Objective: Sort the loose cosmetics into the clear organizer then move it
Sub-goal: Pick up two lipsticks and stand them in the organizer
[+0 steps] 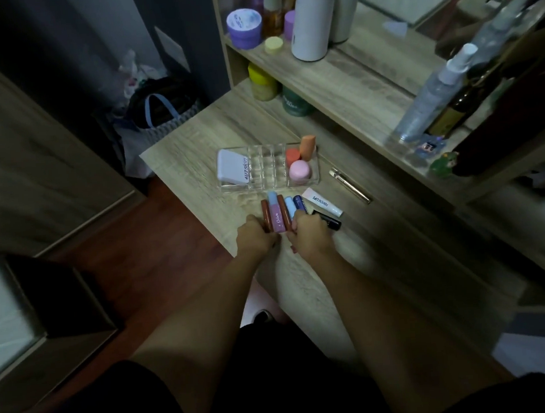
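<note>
- Far left of the frame I see a dark box (55, 302) on the reddish wood floor (158, 246), and a woven bag (165, 117) against the wall at upper left.
- My left hand (256, 238) sits at the near ends of the lip tubes, fingers curled down on the brown tube (266, 214); I can't tell whether it is truly clamped.
- The tubes lie side by side in the centre, long axes running away from me, caps toward the organizer: brown tube, pink-and-blue tube (276, 214), another brown one (284, 212), a light blue tube (290, 209), a dark blue tube (300, 206).
- Just above them the clear organizer (268, 166) lies crosswise, long axis left to right; a white compact (232, 168) leans in its left bay, the middle slots stand bare, and sponges (303, 155) fill the right bay.
- My right hand (310, 236) curls over the near ends of the blue tubes and a black tube (330, 223); the grip is hidden.
- Right of that, a white squeeze tube (323, 202) lies angled, and a slim gold-tipped vial (350, 185) lies apart, diagonal.
- The wood-grain tabletop (191, 167) has its left edge just beside the organizer, with bare surface toward me.
- Upper right, a shelf (336, 73) carries jars and bottles against a mirror (413, 19).
</note>
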Demonstrator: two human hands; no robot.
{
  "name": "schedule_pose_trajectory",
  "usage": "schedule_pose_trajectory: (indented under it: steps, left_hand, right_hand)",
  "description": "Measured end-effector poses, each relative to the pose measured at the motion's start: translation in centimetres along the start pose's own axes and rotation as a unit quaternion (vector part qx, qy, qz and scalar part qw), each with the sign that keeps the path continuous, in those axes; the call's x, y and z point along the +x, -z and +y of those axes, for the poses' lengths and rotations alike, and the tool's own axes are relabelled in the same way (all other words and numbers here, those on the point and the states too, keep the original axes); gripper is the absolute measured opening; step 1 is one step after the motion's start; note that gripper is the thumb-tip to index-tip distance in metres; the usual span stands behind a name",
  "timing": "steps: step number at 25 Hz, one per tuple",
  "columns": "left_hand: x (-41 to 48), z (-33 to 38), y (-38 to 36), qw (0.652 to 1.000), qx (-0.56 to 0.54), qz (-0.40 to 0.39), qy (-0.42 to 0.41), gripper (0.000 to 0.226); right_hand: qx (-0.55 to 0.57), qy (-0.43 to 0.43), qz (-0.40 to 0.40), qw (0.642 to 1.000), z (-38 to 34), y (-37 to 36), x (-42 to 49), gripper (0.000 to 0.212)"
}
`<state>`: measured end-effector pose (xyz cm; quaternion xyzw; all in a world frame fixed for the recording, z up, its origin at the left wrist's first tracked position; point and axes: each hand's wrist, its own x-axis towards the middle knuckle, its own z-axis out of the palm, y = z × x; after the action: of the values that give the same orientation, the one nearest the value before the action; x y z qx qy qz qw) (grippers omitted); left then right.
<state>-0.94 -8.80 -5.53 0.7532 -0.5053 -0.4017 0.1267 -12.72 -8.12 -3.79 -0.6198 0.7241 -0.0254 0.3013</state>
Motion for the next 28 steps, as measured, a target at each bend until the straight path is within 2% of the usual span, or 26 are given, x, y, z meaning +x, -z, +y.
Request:
schedule_pose_trajectory:
  steps: [6,9,12,15,17,19,23,28]
  left_hand:
    - [0.2,-0.7,0.2,1.000,-0.003,0.005,0.019,0.039]
    - [0.4,-1.1,0.7,0.999,-0.042,-0.003,0.029,0.039]
    - [0.4,-1.1,1.7,0.998,-0.063,-0.010,0.019,0.025]
    - [0.6,-0.6,3.2,0.996,-0.084,-0.016,-0.011,0.013]
    - [1.2,0.3,4.6,0.992,-0.123,-0.005,-0.031,0.009]
    - [2.3,1.7,6.4,0.985,-0.162,0.009,-0.051,0.015]
    - [5.0,5.0,9.5,0.975,-0.176,0.025,-0.132,0.010]
    - [8.1,6.5,10.6,0.971,-0.148,0.067,-0.178,0.023]
  right_hand:
    - [-0.004,-0.023,0.013,1.000,-0.7,-0.3,0.0,0.028]
    - [0.038,-0.036,0.011,0.999,-0.7,-0.1,-0.1,0.034]
    - [0.140,-0.058,0.006,0.988,-0.5,0.5,-0.2,0.045]
    - [0.306,-0.081,-0.020,0.948,-0.1,1.7,-0.4,0.053]
    - [0.347,-0.050,-0.036,0.936,-0.1,2.9,0.0,0.050]
    - [0.385,-0.026,-0.043,0.921,-0.8,4.3,1.1,0.042]
    - [0.452,-0.019,0.002,0.892,-3.2,6.0,4.6,0.023]
    - [0.373,0.018,0.123,0.919,-5.5,5.9,8.7,0.025]
